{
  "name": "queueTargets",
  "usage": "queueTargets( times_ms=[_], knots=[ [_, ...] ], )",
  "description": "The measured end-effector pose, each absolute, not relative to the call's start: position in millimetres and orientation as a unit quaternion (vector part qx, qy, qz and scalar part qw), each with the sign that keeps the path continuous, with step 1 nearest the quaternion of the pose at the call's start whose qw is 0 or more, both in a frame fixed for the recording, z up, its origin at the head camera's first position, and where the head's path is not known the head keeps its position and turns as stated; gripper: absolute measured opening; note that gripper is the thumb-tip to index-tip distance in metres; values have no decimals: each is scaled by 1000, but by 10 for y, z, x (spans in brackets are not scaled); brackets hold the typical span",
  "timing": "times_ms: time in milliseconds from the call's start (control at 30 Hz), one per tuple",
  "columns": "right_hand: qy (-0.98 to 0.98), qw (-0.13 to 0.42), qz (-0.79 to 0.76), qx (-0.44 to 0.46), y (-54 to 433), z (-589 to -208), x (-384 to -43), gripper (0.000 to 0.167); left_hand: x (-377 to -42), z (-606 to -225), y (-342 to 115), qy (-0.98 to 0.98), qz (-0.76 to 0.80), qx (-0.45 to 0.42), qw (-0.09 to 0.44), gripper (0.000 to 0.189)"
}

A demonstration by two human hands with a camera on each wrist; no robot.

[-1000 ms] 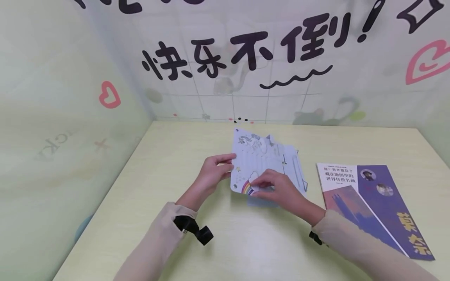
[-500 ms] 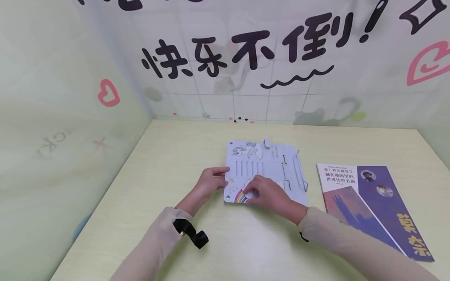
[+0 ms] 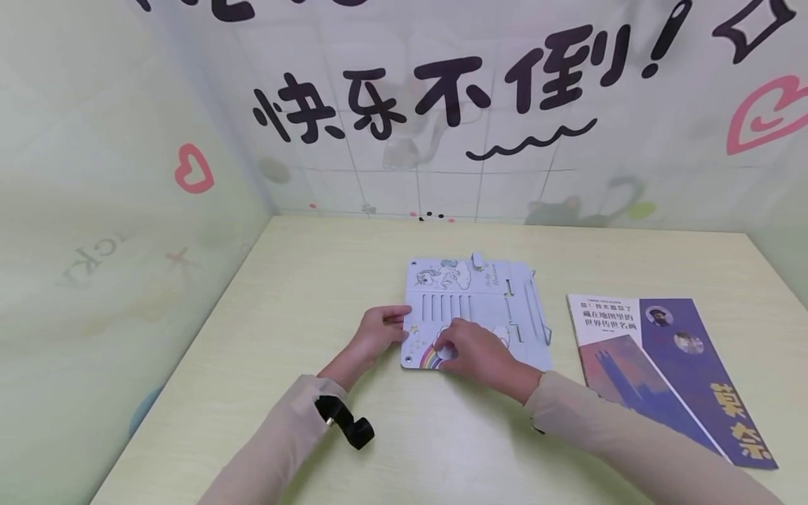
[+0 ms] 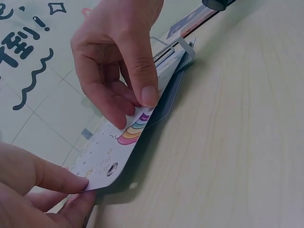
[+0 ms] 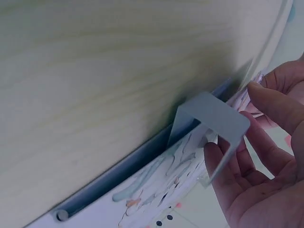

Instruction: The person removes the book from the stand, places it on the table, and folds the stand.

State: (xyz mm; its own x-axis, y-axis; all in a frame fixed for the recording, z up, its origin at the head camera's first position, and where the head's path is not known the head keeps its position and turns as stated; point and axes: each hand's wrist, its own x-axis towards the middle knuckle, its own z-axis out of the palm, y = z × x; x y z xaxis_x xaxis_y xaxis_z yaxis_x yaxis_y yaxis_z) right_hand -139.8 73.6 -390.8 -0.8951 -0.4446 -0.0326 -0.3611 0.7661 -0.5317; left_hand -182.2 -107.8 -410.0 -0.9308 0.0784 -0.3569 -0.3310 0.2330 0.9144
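A white folding book stand, printed with a unicorn and a rainbow, lies close over the table. My left hand pinches its left edge; in the left wrist view the thumb and fingers hold the panel near the corner eyelet. My right hand reaches over the front edge and grips there, its thumb at the edge and its fingers curled over the rainbow. A bent grey bracket juts from the stand beside the right fingers in the right wrist view. The stand's underside is mostly hidden.
A purple and white book lies on the right of the pale wooden table. A printed curtain with large black characters rises behind the table. Black wrist cameras sit at the sleeves.
The left side of the book stand has come down from a raised tilt to lie flatter. Both hands have moved down and slightly left with it, and since half a second ago little has changed.
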Motion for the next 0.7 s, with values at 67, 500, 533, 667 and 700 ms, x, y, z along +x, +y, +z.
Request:
queueTargets(
  times_ms=[67, 500, 533, 667, 700],
  knots=[
    [935, 85, -275, -205, 787, -3875, -1405, 23, -1814, -4108, -1075, 766, 616, -79, 167, 50],
    [929, 13, -346, -133, 1802, -3615, -1419, 27, -1815, -4148, -1097, 758, 627, -71, 163, 50],
    [932, 13, -343, -120, 1881, -3613, -1404, 27, -1815, -4153, -1098, 758, 627, -71, 163, 50],
    [938, 21, -334, -85, 2128, -3677, -1348, 27, -1809, -4158, -1096, 756, 629, -74, 163, 50],
    [939, 25, -333, -80, 2167, -3707, -1336, 26, -1806, -4160, -1095, 756, 630, -73, 163, 50]
  ],
)
